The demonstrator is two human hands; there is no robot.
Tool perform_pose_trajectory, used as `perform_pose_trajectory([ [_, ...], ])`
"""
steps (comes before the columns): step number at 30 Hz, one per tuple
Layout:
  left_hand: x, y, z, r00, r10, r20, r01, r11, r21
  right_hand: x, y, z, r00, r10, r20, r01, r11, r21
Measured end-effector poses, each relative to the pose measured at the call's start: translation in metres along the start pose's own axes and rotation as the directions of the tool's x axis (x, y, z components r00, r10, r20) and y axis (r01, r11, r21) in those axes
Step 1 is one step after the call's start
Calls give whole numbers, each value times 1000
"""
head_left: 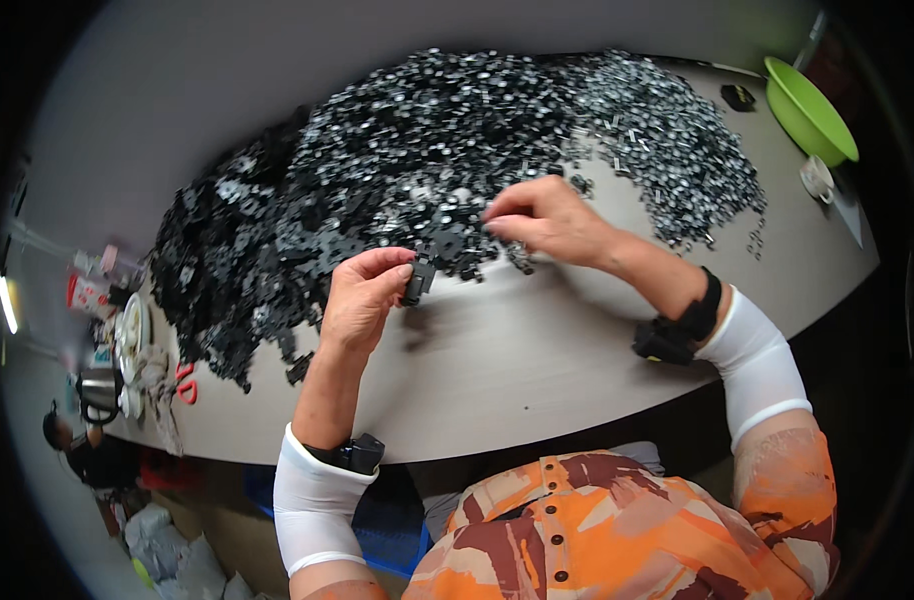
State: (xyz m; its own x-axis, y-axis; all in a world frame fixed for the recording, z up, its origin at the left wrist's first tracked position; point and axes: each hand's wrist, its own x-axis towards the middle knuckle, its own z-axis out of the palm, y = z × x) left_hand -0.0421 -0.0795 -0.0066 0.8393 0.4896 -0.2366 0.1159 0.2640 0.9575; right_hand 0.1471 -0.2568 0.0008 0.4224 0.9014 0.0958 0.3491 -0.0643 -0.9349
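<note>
Left hand (359,302) pinches a black part (415,288); right hand (565,226) (blurred) has an unclear hold. Bare table (467,365) reaches its near edge.

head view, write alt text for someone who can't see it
A person's left hand holds a small black part above a pale table, the right hand nearby, by a large heap of small black and silvery pieces. A green basin and a white cup are at the table's right end.
</note>
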Motion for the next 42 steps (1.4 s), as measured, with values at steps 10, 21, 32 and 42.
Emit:
perform_pose_trajectory([
  [10, 22, 21, 29, 939, -5, 344, 85, 973, -216, 18, -19, 6, 976, -216, 12, 203, 936, 289],
  [21, 30, -17, 19, 968, -61, 242, 90, 990, -108, -17, 11, -10, 951, -201, 236, 309, 674, -671],
  [32, 25, -18, 18, 976, 3, 218, 22, 994, -111, -20, 19, -5, 932, -314, 181, 354, 678, -644],
  [42, 23, -18, 17, 983, -20, 180, 54, 981, -186, -1, 16, -15, 987, 156, 46, -161, 904, 397],
])
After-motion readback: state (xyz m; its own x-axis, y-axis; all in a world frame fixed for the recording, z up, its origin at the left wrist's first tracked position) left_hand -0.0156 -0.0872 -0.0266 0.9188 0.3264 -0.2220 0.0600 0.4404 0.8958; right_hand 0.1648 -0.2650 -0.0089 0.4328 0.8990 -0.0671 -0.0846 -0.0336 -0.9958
